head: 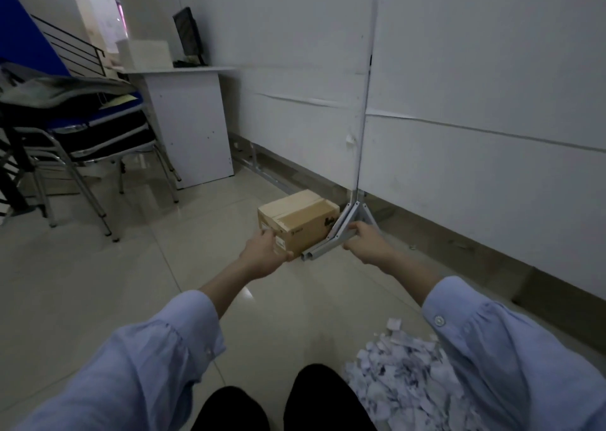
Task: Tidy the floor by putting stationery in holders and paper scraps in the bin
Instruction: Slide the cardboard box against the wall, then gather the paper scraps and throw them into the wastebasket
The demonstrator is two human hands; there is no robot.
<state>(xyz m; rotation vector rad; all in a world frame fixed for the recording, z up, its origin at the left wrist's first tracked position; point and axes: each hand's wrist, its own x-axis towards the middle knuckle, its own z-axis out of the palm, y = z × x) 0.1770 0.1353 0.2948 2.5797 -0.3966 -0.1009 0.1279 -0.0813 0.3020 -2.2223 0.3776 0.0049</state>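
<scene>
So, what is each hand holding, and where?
Left hand grips the brown cardboard box at its near-left end. Right hand is at the grey metal partition foot; a hold cannot be told.

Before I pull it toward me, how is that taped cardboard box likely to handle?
The cardboard box looks rigid and taped shut, so it should keep its shape. On the glossy floor it will probably slide easily. Its low, wide shape makes tipping unlikely. Weight cannot be told.
</scene>
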